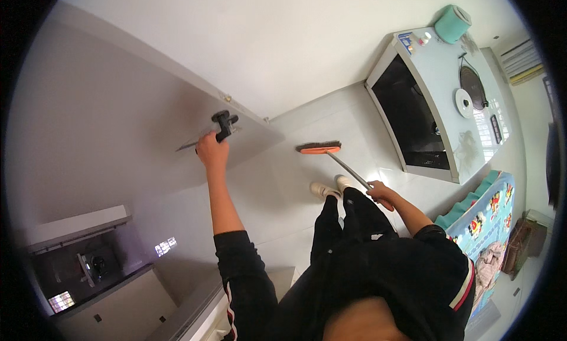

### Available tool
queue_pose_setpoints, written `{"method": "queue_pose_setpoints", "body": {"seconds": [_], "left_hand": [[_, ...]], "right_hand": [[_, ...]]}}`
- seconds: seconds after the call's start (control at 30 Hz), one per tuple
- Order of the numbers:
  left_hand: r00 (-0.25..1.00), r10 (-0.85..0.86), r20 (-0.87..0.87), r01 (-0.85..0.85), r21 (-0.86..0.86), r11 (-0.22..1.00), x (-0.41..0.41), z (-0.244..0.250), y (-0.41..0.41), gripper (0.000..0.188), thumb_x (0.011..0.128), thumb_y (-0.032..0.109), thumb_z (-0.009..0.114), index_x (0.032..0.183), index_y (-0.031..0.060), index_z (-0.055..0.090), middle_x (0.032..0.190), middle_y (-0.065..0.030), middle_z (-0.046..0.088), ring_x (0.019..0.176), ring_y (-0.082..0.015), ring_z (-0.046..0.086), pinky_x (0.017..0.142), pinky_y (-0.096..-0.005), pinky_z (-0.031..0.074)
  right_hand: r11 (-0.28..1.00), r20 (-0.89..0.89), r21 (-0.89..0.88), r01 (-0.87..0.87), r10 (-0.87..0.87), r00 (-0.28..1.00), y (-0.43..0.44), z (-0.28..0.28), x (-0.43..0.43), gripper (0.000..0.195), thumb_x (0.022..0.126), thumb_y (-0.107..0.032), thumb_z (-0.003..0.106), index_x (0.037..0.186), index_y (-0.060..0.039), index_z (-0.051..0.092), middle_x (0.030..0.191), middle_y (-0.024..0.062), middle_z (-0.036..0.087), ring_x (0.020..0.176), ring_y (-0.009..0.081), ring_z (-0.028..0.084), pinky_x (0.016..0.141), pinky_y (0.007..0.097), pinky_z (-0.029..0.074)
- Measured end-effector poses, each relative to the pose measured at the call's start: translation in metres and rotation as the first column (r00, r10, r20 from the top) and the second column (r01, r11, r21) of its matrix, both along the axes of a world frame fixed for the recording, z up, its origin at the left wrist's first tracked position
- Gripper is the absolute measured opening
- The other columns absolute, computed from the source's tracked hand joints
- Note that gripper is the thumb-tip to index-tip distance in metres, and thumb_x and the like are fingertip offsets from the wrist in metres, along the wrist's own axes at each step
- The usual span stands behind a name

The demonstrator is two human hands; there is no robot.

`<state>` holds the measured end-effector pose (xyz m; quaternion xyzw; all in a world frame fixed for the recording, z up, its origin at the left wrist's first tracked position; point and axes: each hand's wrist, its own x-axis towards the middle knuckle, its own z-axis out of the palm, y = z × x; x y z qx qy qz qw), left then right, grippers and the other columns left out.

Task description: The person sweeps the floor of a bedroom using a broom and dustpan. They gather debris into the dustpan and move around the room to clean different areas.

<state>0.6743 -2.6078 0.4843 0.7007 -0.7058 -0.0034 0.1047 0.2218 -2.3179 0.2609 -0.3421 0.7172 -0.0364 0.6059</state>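
Note:
My left hand (213, 149) is closed on the black lever handle (224, 126) of a light-coloured door (128, 115), near the door's edge. A broom (350, 169) with an orange head and dark bristles slants down from my right hand (380, 192), which grips its shaft near the orange end of the handle. The broom head (319, 148) rests on the pale tiled floor (270, 195), just ahead of my light shoes (324, 191).
A white cabinet (452, 161) with a dark front stands against the wall, bearing a teal bin (452, 24), a white bottle (425, 39) and a white lid (464, 102). A bed with blue patterned bedding (478, 215) lies to my right. The door's edge (177, 77) reaches towards the wall.

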Motion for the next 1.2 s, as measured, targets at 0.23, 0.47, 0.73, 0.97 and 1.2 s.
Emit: {"method": "queue_pose_setpoints", "body": {"seconds": [0.23, 0.47, 0.73, 0.97, 1.2], "left_hand": [[0.999, 0.010, 0.036, -0.007, -0.087, 0.996, 0.005, -0.002, 0.126, 0.020, 0.058, 0.009, 0.068, 0.072, 0.0003, 0.057, 0.075, -0.0157, 0.057, 0.080, -0.0342, 0.053, 0.082, -0.0443, 0.040], [0.896, 0.334, -0.291, -0.268, 0.244, 0.932, -0.019, 0.070, 0.279, 0.066, 0.062, 0.010, 0.074, 0.117, -0.0006, 0.041, 0.120, -0.0191, 0.043, 0.114, -0.0307, 0.040, 0.100, -0.0413, 0.029], [0.126, 0.278, -0.952, -0.847, 0.043, 0.529, -0.015, 0.065, 0.405, 0.068, 0.076, 0.007, 0.065, 0.130, 0.0016, 0.024, 0.133, -0.0136, 0.032, 0.119, -0.0228, 0.037, 0.097, -0.0364, 0.032], [0.016, 0.300, -0.954, -0.997, -0.037, -0.064, 0.024, 0.107, 0.398, 0.058, 0.081, 0.025, 0.064, 0.125, 0.0027, 0.032, 0.123, -0.0102, 0.043, 0.107, -0.0215, 0.045, 0.090, -0.0367, 0.037], [0.046, 0.221, -0.974, -0.973, -0.094, -0.212, 0.081, 0.083, 0.445, 0.044, 0.081, 0.025, 0.063, 0.115, 0.0001, 0.050, 0.114, -0.0107, 0.052, 0.104, -0.0210, 0.048, 0.088, -0.0354, 0.040]], "right_hand": [[0.992, -0.143, -0.049, -0.118, 0.110, 0.984, -0.010, 0.060, -0.032, 0.015, 0.073, -0.011, 0.054, 0.079, 0.0030, 0.053, 0.063, 0.0146, 0.059, 0.053, 0.0237, 0.061, 0.046, 0.0367, 0.052], [0.927, -0.264, -0.167, -0.336, 0.286, 0.921, -0.030, 0.070, -0.054, 0.033, 0.074, -0.021, 0.067, 0.088, 0.0069, 0.055, 0.064, 0.0172, 0.059, 0.047, 0.0241, 0.059, 0.043, 0.0363, 0.050], [0.805, -0.215, -0.108, -0.583, 0.554, 0.804, -0.079, 0.065, -0.022, 0.026, 0.076, -0.018, 0.063, 0.086, 0.0037, 0.053, 0.063, 0.0125, 0.057, 0.051, 0.0218, 0.059, 0.043, 0.0340, 0.051], [0.572, -0.093, -0.176, -0.801, 0.801, 0.592, -0.182, 0.065, 0.075, 0.029, 0.079, -0.018, 0.057, 0.092, 0.0067, 0.051, 0.067, 0.0180, 0.058, 0.054, 0.0285, 0.060, 0.043, 0.0406, 0.048], [0.268, -0.087, -0.239, -0.933, 0.951, 0.295, -0.328, 0.034, 0.217, 0.027, 0.079, -0.015, 0.055, 0.100, 0.0016, 0.050, 0.062, 0.0189, 0.058, 0.049, 0.0317, 0.058, 0.044, 0.0396, 0.050]]}}
